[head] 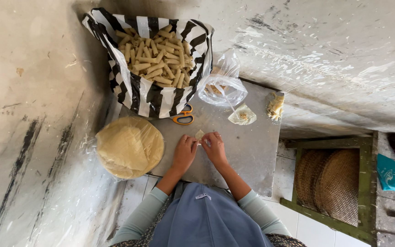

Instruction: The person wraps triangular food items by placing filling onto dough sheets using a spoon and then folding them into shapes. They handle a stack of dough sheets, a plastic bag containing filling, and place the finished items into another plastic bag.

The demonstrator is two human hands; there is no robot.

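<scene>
My left hand (185, 152) and my right hand (214, 147) meet on the grey board (248, 146), fingertips pinching a small pale pastry wrapper (200, 134) between them. A round stack of thin yellowish wrappers (130, 146) lies just left of my left hand. Beyond my hands stands a black-and-white striped bag (152, 98) filled with several finished pale rolls (156, 57). A small wrapper with a dab of filling (242, 115) sits to the upper right of my right hand.
Orange-handled scissors (184, 118) lie at the foot of the striped bag. A clear plastic bag (222, 84) and a lump of filling (275, 107) rest at the board's far side. A green wooden stool with a woven seat (332, 183) stands to the right.
</scene>
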